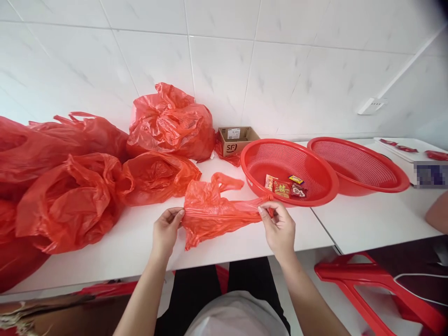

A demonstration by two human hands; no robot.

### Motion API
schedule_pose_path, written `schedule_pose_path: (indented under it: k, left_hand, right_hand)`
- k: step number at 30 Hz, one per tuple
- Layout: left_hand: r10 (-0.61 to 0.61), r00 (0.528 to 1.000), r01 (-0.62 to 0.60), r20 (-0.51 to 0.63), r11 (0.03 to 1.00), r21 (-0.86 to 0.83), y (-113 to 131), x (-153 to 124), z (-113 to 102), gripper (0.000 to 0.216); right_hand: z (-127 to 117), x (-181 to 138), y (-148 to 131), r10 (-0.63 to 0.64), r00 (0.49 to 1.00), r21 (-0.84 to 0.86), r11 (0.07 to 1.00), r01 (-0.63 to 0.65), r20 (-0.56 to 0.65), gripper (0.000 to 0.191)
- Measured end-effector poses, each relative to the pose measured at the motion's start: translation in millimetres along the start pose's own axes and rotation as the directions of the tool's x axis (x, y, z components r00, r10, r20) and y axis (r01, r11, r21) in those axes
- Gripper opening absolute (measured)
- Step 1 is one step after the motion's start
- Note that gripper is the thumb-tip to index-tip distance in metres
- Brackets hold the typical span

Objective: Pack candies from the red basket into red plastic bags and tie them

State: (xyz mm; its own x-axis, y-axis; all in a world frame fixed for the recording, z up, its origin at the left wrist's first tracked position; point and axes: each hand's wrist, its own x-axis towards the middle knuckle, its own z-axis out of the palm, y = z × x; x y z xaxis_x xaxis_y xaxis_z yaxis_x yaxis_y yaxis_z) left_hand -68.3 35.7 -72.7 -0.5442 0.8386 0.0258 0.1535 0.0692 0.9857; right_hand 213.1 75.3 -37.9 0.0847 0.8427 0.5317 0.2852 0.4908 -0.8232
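Observation:
A thin red plastic bag (213,214) is stretched between my two hands, just above the white table. My left hand (167,229) pinches its left edge between thumb and fingers. At the other end, my right hand (279,227) grips the bag near a handle. One loose handle loop sticks up at the bag's top. Right behind my right hand stands a red plastic basket (329,172) with perforated sides. Several small wrapped snacks lie in it, among them a red-and-gold packet (282,188) and a yellow-and-blue one (296,179).
Bulky red plastic bags (171,123) crowd the table's left and back. A small cardboard box (235,145) stands by the wall. Another red basket (385,186) and a white tray (413,163) with red packets are on the right. A person's arm (437,212) shows near a red stool (350,273).

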Motion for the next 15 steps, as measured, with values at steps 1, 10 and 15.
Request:
schedule_pose_path:
  k: [1,10,15]
  left_hand:
    - [0.019,1.000,-0.019,-0.016,1.000,0.013,4.1,-5.6,-0.6,0.039]
    - [0.689,0.710,-0.589,-0.144,0.694,0.415,83.3,-78.4,35.7,0.031]
    - [0.520,0.844,-0.451,0.134,0.551,0.703,70.0,-50.0,36.8,0.025]
  right_hand:
    - [-0.9,0.5,-1.6,0.000,1.000,0.005,1.000,0.000,-0.021,0.001]
    - [12.3,-6.3,-48.1,-0.250,0.960,0.079,0.967,0.242,0.125,0.017]
    - [5.1,-10.6,-54.5,-0.369,0.917,0.082,0.929,0.360,0.151,0.023]
